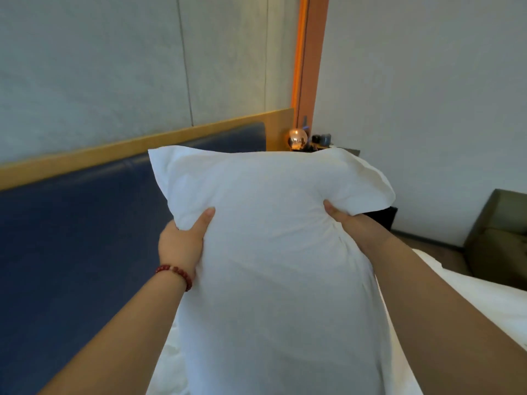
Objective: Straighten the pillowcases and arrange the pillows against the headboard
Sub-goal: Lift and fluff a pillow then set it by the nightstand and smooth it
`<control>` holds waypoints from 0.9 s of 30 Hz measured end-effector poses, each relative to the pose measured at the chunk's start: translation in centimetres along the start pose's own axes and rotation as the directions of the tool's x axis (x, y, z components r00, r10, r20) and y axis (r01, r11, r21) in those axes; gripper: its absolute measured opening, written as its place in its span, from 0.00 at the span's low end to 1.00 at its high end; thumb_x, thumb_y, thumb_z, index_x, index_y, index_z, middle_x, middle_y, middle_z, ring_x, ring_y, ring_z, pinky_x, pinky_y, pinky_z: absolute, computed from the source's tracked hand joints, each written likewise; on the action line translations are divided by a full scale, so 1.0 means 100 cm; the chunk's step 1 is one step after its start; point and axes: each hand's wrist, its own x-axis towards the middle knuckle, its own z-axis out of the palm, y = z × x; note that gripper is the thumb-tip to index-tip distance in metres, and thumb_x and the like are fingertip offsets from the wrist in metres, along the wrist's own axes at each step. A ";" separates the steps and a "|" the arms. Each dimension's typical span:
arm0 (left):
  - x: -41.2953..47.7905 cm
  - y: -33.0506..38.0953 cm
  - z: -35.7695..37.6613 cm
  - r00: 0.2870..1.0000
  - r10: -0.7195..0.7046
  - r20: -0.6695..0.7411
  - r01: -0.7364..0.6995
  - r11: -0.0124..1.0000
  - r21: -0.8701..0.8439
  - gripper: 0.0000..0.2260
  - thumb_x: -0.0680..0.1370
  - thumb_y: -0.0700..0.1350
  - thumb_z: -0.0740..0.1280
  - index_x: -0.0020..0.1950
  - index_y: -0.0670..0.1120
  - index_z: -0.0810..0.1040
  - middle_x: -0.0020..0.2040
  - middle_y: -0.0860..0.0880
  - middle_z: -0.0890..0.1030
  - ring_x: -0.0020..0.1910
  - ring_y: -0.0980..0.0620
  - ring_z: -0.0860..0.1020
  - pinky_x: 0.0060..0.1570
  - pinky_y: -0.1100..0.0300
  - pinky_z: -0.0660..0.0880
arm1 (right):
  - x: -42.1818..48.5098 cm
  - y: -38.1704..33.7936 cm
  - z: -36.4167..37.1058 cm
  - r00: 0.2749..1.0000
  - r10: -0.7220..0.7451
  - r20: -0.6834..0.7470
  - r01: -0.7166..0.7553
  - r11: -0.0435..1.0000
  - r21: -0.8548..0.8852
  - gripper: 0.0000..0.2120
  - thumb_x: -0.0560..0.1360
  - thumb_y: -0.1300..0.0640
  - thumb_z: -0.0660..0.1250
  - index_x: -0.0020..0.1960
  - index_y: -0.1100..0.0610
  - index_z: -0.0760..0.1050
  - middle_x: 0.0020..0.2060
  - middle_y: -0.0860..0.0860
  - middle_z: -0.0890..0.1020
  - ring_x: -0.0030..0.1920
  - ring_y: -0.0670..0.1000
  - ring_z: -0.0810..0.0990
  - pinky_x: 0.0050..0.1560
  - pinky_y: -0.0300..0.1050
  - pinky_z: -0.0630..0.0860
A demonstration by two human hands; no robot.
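left hand [182,240] and right hand [352,225] each grip a side of the raised pillow [273,252] — it stands before the far lamp [298,137] and bedside clutter [321,139]; blue headboard [85,223] left.

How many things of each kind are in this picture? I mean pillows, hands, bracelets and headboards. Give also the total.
white pillow: 1
hands, both gripping the pillow: 2 (left hand, right hand)
red bead bracelet: 1
blue headboard: 1
Total: 5
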 end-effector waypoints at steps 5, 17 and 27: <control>-0.030 0.039 -0.051 0.994 0.068 -0.090 -0.061 0.995 0.074 0.19 0.70 0.61 0.74 0.53 0.51 0.77 0.45 0.57 0.79 0.44 0.55 0.78 0.43 0.59 0.72 | -0.032 -0.015 0.025 0.998 0.030 0.047 -0.033 0.997 0.073 0.48 0.46 0.23 0.72 0.60 0.47 0.77 0.56 0.47 0.82 0.56 0.54 0.80 0.65 0.56 0.73; -0.052 -0.001 -0.153 0.982 -0.187 0.023 0.177 0.956 0.234 0.50 0.58 0.76 0.71 0.73 0.53 0.67 0.67 0.52 0.77 0.62 0.46 0.78 0.65 0.45 0.73 | -0.054 0.021 0.095 0.987 0.158 -0.004 -0.158 0.984 -0.082 0.48 0.66 0.20 0.52 0.74 0.51 0.66 0.68 0.56 0.73 0.64 0.61 0.73 0.68 0.59 0.67; 0.011 -0.037 -0.168 0.992 0.038 0.118 -0.056 0.987 0.152 0.34 0.66 0.68 0.73 0.70 0.61 0.70 0.61 0.63 0.79 0.61 0.59 0.77 0.64 0.55 0.72 | 0.025 0.029 0.172 0.995 -0.070 -0.066 0.049 0.960 -0.277 0.39 0.70 0.22 0.50 0.63 0.51 0.75 0.57 0.53 0.80 0.51 0.56 0.76 0.54 0.51 0.71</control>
